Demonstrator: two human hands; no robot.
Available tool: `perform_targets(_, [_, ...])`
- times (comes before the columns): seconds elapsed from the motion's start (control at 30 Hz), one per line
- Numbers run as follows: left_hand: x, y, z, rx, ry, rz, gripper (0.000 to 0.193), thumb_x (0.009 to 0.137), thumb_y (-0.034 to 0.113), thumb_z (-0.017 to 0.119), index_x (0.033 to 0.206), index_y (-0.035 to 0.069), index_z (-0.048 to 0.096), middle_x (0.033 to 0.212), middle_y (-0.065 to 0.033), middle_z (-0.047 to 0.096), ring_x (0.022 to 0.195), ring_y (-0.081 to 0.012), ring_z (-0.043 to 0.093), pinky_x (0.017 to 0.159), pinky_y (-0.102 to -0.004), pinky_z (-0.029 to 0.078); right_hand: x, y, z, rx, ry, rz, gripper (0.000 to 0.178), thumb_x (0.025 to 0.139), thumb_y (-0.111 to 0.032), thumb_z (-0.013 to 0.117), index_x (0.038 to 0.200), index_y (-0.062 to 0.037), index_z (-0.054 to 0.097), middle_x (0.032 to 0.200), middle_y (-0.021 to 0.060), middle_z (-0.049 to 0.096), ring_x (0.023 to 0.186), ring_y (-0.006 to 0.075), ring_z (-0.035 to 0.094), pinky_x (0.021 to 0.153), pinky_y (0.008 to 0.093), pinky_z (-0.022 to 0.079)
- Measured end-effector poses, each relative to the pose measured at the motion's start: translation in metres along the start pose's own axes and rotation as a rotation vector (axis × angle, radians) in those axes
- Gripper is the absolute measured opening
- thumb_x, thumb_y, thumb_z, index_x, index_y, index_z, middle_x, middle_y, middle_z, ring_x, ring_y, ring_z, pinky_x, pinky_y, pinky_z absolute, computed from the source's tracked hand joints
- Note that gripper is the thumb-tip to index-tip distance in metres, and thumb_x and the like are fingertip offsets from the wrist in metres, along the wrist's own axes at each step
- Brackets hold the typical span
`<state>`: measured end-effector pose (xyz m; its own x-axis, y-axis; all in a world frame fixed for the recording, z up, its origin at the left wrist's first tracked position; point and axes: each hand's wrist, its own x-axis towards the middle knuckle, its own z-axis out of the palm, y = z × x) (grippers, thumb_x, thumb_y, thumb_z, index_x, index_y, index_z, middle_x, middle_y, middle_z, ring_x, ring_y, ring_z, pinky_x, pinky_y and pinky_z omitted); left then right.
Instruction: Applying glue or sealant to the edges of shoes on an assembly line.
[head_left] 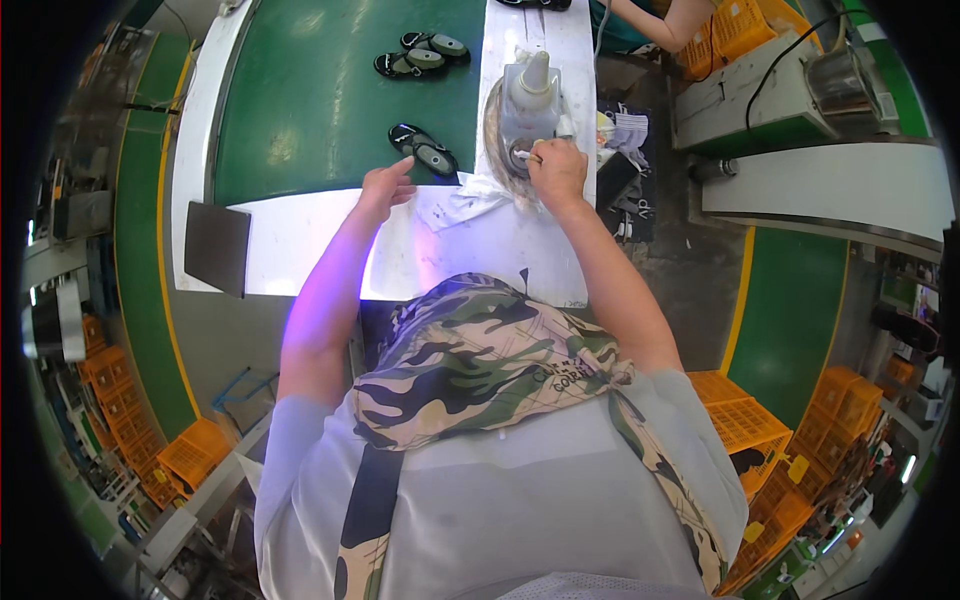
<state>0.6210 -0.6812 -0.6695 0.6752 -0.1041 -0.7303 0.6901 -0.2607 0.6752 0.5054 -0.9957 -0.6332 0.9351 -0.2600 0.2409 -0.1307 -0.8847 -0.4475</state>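
Note:
My left hand (388, 190) is open above the white ledge, its fingers reaching toward a black sandal (425, 150) on the green conveyor belt (310, 110). I see a small gap between the fingertips and the sandal. My right hand (558, 170) pinches a thin white-handled tool (527, 156) over a small round pot (519, 150); the tool's tip is too small to make out. Just beyond the pot stands a translucent container with a pale cone-topped bottle (535, 82). A crumpled white cloth (465, 203) lies between my hands.
Two more black sandals (422, 55) lie farther up the belt. A dark flat panel (217, 248) sits at the ledge's left end. Another person's arm (655, 22) shows at the far right. Orange crates (740, 425) stand to my lower right, with dark items (625, 185) beside the bench.

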Motion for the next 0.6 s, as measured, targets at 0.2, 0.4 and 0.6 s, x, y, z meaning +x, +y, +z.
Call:
perform_targets(0.2, [0.056,0.016,0.026,-0.036,-0.079,-0.199,0.072,0.077,0.046,0.081,0.122,-0.004,0.056,0.112,-0.0238,0.062,0.092,-0.034,0.067,0.076,-0.0417,0.057,0.004,-0.006,0.015,-0.083,-0.008,-0.009,0.003,0.073,-0.013,0.068,0.075,-0.0123,0.069,0.082,0.0064,0.065,0.084,0.0291,0.061,0.072,0.0448,0.044])
perform_targets(0.4, [0.089,0.008,0.044,0.02,0.03,-0.265,0.06,0.074,0.036,0.084,0.114,-0.003,0.06,0.107,-0.0171,0.065,0.093,-0.0321,0.067,0.081,-0.047,0.058,0.004,-0.014,0.021,-0.117,0.029,-0.024,0.004,0.073,-0.011,0.064,0.073,-0.0119,0.068,0.081,0.0055,0.064,0.082,0.0277,0.06,0.071,0.0439,0.043])
perform_targets(0.6, [0.09,0.002,0.022,-0.323,-0.172,-0.285,0.037,0.083,0.013,0.073,0.114,-0.001,0.059,0.108,-0.0165,0.067,0.099,-0.0315,0.068,0.092,-0.0513,0.053,0.004,-0.02,0.008,-0.091,0.099,-0.09,0.004,0.071,-0.01,0.064,0.072,-0.0113,0.068,0.081,0.0048,0.064,0.083,0.0267,0.06,0.072,0.0429,0.042])
